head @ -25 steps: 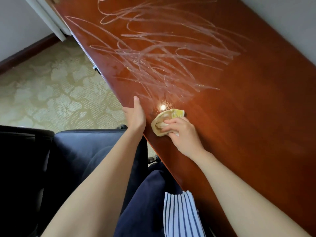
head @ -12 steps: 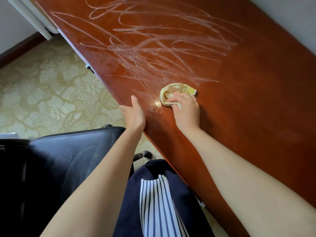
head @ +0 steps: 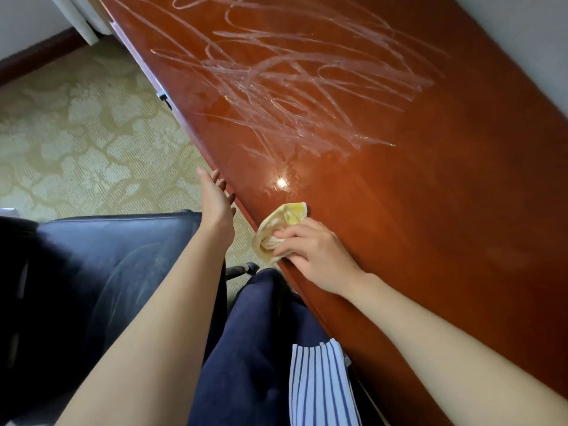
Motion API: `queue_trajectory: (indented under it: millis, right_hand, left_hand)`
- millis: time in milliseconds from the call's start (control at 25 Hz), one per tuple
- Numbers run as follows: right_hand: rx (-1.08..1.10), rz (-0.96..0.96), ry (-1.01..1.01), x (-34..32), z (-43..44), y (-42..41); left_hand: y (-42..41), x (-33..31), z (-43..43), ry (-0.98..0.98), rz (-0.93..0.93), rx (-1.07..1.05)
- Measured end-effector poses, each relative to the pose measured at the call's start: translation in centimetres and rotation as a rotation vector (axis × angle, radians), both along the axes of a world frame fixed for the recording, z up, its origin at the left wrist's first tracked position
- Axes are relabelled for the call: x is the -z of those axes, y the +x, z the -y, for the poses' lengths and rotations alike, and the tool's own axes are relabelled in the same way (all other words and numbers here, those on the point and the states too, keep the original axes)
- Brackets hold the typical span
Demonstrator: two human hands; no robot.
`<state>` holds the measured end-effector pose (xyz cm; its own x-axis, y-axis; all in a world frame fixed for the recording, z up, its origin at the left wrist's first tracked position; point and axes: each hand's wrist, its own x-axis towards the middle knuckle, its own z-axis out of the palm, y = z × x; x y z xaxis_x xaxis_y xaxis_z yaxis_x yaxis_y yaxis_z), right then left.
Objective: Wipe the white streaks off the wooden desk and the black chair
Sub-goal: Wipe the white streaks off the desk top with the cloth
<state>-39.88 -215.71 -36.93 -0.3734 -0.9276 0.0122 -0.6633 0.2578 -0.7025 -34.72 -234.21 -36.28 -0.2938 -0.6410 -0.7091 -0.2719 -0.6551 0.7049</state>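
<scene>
Fingers [head: 290,239]: those of the right hand [head: 319,256] curl round a yellow cloth [head: 284,221], pressing it on the desk [head: 445,226] by its near edge.
Other arm: left hand [head: 215,204] with fingers straight, at the desk's edge, holding nothing.
Marks: white streaks [head: 292,87] farther up the desk, apart from the cloth.
Seat: black chair [head: 101,265] left of the desk, faint pale smears on it.
Floor: patterned carpet [head: 76,133].
</scene>
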Motion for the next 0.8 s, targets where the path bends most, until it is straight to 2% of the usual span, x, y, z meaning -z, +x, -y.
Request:
queue_trajectory:
  millis: [200,400,560,680,800]
  right_hand:
    - [-0.069,0.081,0.129,-1.2,4.5,-2.0]
    - [0.042,0.108,0.185,-2.1,12.3,-3.9]
    - [0.219,0.084,0.160,-1.7,16.3,-5.3]
    - [0.290,0.066,0.127,-1.2,16.3,-4.0]
    - [0.176,0.075,0.120,-0.9,12.6,-2.9]
  left_hand:
    - [0.5,0.0,2.0,0.067,0.018,-0.016]
    - [0.0,-0.4,3.7,0.106,0.014,0.070]
    - [0.5,-0.8,4.1,0.108,0.021,0.162]
    - [0.6,-0.8,4.6,0.082,0.008,0.180]
    - [-0.2,-0.6,4.5,0.042,-0.018,0.193]
